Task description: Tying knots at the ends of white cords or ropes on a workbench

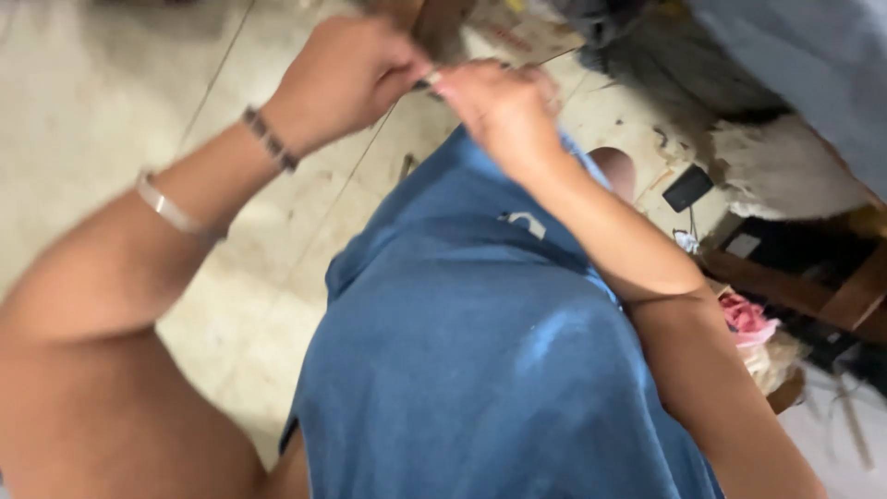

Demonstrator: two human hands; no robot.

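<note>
My left hand (346, 74) and my right hand (499, 106) meet near the top of the view, above my blue shorts (480, 342). Their fingertips pinch a small thin object (428, 81) between them; blur hides what it is. A brown cardboard piece (439, 23) sits just behind the hands, touching or very close to them. My left wrist wears a dark beaded bracelet (270, 139) and a pale bangle (166, 208).
Pale tiled floor (120, 102) lies to the left. At the right are a dark flat device (688, 188), a wooden frame (813, 286), pink cloth (747, 316), a white fluffy heap (785, 171) and grey-blue fabric (813, 65).
</note>
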